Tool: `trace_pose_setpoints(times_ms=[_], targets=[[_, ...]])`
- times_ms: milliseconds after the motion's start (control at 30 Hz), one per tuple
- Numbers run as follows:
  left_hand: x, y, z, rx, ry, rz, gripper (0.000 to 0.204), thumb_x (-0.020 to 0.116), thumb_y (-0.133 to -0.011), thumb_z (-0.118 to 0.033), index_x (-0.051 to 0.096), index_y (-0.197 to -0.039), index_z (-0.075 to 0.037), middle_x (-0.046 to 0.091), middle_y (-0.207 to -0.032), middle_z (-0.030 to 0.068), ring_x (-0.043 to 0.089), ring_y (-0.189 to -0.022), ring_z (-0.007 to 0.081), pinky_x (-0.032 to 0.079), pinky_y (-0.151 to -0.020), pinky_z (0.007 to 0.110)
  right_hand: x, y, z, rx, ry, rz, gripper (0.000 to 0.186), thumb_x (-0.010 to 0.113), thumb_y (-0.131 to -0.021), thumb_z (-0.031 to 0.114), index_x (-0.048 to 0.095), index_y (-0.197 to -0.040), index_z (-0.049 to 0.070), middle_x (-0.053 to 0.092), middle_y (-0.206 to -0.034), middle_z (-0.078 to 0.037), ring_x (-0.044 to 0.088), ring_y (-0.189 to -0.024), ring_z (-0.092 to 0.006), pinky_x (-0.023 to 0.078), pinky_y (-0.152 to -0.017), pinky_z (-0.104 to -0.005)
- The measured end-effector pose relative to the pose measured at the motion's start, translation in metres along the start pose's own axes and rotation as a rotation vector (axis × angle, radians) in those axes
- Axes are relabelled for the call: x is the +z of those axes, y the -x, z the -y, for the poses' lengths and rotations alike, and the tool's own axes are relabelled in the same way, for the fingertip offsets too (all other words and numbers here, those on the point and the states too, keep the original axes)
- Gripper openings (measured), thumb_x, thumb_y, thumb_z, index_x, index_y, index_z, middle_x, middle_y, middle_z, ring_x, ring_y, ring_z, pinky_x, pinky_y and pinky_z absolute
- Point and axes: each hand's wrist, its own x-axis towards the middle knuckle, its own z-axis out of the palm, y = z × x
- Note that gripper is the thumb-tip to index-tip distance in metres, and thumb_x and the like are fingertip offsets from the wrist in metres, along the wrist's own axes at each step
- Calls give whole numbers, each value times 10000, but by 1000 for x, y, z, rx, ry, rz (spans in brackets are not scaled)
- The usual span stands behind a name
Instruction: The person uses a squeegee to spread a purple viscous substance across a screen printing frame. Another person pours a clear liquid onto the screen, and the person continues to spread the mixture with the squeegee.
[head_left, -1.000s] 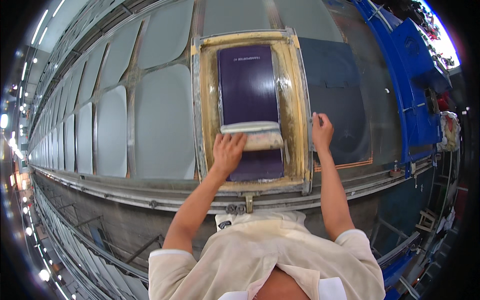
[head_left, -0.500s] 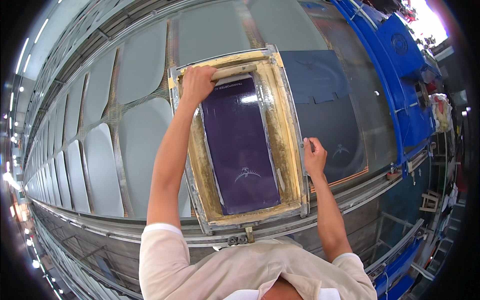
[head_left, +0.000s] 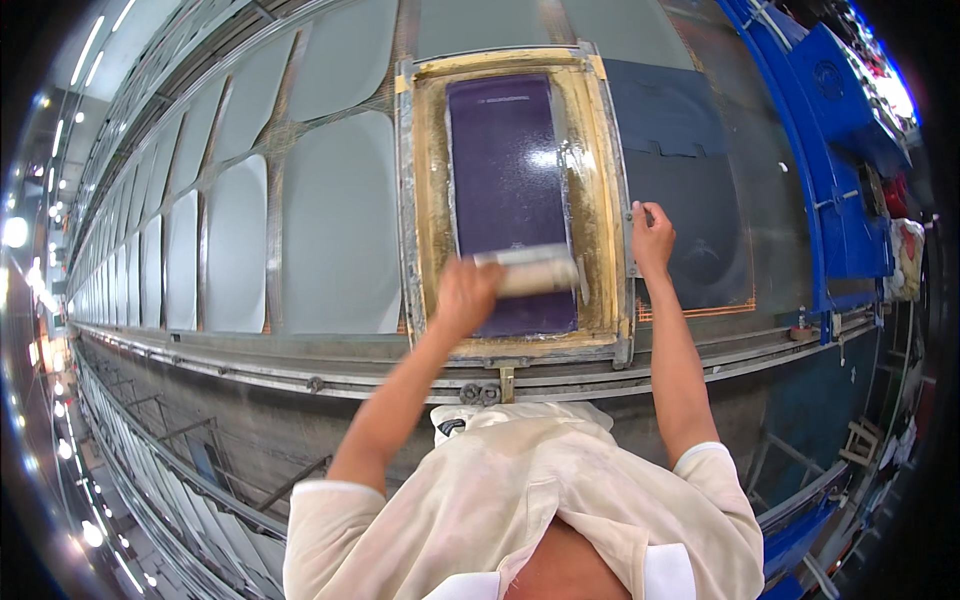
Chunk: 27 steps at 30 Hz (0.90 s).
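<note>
A screen-printing frame [head_left: 614, 190] with worn yellowish inner edges lies in front of me. Its long middle window [head_left: 505, 170] is dark purple and glossy, with small pale marks near the far end. My left hand [head_left: 468, 297] is closed round one end of a squeegee [head_left: 538, 272], which lies crosswise over the near part of the window; both are smeared by motion. At the frame's right edge my right hand [head_left: 653, 240] is closed, its thumb and fingers pinched against the rim. Part of the window's near end is hidden under the squeegee.
Rows of grey panels [head_left: 340, 220] stretch left along the long table. Right of the frame lies a dark panel [head_left: 690, 200] with a faint emblem. A metal rail [head_left: 360, 380] runs along the near edge. Blue machinery [head_left: 830, 150] stands at the right.
My left hand has drawn the squeegee from the far end of the window toward me, near its close end. My right hand stays at the frame's right edge. The view has shifted.
</note>
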Motion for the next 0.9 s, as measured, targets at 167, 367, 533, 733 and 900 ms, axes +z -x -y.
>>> trace_pose_setpoints(times_ms=[167,367,533,733,900], targets=[[-32,86,-68,-68,85,-58,332,648,-774,-98,680,-1104,-79,655,-1077,48,592,-865,221,451,-817,403,-1,-15,-6,-207,55,-52,291,675,-973,320,708,-967,32,685,-776,-146,639,-681,-252,488,-666,-391],[-57,111,-12,-255,184,-55,334,730,-683,-65,686,-1011,-104,667,-1048,30,613,-973,249,444,-875,416,14,23,110,-47,91,73,298,657,-994,306,693,-942,14,654,-794,-91,586,-730,-174,485,-705,-367],[-111,170,107,-259,101,106,356,803,-654,-86,715,-999,-111,685,-1029,37,615,-1013,271,451,-910,440,137,101,125,-203,-137,57,232,618,-1010,252,694,-978,34,671,-841,-106,642,-790,-237,503,-737,-394],[-151,220,227,-182,92,84,275,862,-630,-144,769,-888,-137,691,-821,17,656,-865,254,478,-833,418,241,178,191,-26,-205,62,284,642,-988,311,659,-966,28,676,-806,-170,650,-747,-317,485,-681,-442],[-146,241,264,-132,178,100,289,871,-622,-149,760,-889,-127,696,-830,29,676,-829,276,523,-738,420,252,192,216,83,-138,127,285,656,-981,325,669,-962,41,639,-672,-114,592,-587,-223,463,-607,-403]])
